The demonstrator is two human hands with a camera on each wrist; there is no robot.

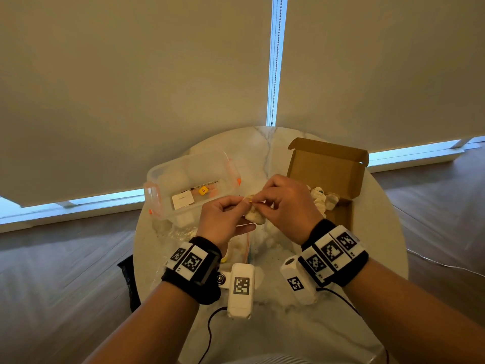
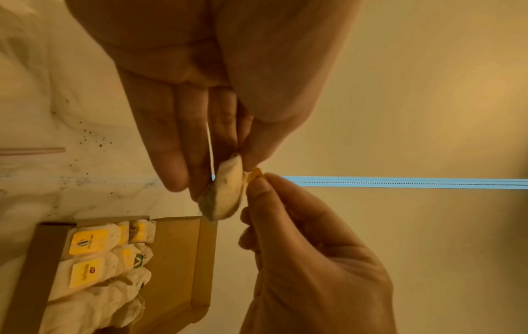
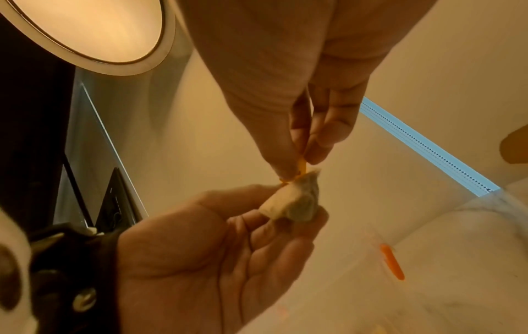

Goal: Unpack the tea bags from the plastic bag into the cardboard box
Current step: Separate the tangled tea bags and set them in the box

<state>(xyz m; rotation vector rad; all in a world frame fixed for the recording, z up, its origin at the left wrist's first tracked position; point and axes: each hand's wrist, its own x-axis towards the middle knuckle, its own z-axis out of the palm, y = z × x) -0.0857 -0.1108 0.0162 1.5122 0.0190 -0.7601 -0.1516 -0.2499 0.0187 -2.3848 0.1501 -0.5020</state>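
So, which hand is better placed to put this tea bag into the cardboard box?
Probably the right hand: it is beside the cardboard box and pinches the yellow tag. The left hand grips the tea bag farther away.

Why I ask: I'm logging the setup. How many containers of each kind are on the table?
Cardboard box: 1
Clear plastic tub: 1
Plastic bag: 1
Total: 3
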